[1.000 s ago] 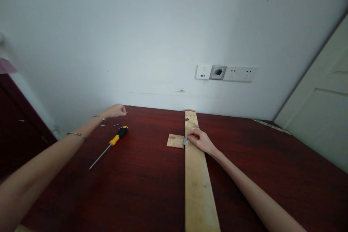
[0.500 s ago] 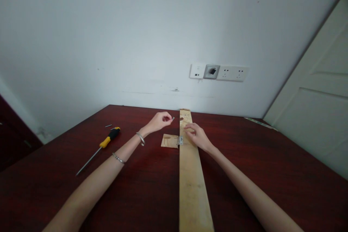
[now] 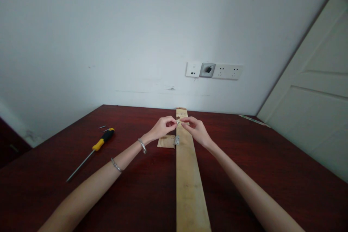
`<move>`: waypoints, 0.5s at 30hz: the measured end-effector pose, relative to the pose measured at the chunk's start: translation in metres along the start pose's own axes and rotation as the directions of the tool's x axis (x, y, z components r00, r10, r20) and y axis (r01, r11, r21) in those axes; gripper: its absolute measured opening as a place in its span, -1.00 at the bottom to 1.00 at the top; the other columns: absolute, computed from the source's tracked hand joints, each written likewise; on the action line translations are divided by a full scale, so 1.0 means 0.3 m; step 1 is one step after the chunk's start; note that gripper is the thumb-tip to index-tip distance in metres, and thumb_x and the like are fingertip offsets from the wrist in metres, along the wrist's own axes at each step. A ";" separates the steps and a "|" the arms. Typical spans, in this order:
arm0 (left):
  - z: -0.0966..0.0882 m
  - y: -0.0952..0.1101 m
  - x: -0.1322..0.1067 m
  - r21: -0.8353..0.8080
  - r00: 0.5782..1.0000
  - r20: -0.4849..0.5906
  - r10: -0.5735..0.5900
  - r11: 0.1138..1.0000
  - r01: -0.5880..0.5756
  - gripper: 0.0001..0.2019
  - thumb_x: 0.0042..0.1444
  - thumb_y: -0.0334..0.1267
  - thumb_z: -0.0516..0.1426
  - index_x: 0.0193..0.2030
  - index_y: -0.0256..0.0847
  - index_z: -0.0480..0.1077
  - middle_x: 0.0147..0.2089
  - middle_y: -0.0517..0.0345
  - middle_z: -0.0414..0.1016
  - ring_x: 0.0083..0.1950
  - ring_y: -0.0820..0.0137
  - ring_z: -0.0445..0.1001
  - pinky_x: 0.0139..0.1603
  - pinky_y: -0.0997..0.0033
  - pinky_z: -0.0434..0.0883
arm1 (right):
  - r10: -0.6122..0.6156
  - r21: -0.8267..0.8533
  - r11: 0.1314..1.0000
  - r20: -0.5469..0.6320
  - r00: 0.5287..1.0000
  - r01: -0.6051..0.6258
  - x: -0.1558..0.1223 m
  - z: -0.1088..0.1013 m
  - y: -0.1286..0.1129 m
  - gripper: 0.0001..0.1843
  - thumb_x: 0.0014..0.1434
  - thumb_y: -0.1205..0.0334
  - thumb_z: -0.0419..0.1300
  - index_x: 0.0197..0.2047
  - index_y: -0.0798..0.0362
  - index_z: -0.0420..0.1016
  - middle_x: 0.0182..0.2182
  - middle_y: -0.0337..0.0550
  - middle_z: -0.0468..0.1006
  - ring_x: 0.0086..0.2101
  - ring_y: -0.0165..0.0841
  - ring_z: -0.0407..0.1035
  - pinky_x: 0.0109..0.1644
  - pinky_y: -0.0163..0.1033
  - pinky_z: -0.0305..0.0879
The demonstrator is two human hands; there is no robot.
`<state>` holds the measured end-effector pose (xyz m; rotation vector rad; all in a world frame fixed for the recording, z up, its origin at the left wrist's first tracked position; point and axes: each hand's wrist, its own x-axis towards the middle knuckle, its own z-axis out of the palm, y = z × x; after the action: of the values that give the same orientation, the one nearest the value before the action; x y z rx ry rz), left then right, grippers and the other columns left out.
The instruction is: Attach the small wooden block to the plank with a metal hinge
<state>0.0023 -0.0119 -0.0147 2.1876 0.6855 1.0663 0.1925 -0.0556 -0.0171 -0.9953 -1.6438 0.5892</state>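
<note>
Between thumb and fingertips, my left hand [image 3: 162, 128] pinches a small screw [image 3: 178, 122] above the long wooden board [image 3: 190, 185]. My right hand [image 3: 198, 131] hovers over the board's right edge, thumb and forefinger parted close to the screw's tip. Whether those fingers touch the screw is too small to tell. Below the hands, a metal hinge [image 3: 177, 140] lies at the board's left edge. Against that edge sits a short, flat piece of wood [image 3: 166, 141], meeting the hinge.
A yellow and black screwdriver [image 3: 98, 145] lies on the dark red table [image 3: 136, 203] at the left. More screws [image 3: 102, 127] lie near its handle. The board's far end is by the wall, below some sockets [image 3: 227, 71]. A thin strip [image 3: 254, 120] lies at the back right.
My left hand has carried the screw rightward over the board. My right hand has risen slightly to meet it, its fingers now near the screw. The camera view has shifted slightly.
</note>
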 end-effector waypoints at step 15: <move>0.021 0.024 -0.005 -0.074 1.000 -0.007 0.005 0.997 -0.005 -0.88 0.10 -0.26 0.15 -0.34 -0.26 0.46 -0.32 0.12 0.43 -0.30 0.42 0.39 -0.26 0.43 0.35 | 0.033 0.091 0.995 0.000 0.999 -0.033 -0.008 0.027 0.014 -0.78 0.01 0.07 0.29 -0.34 0.05 0.52 -0.29 -0.13 0.56 -0.25 -0.30 0.45 -0.17 -0.21 0.41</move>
<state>0.0080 -0.0196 -0.0136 2.1246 0.6339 1.0855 0.1862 -0.0546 -0.0242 -0.9576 -1.5877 0.6801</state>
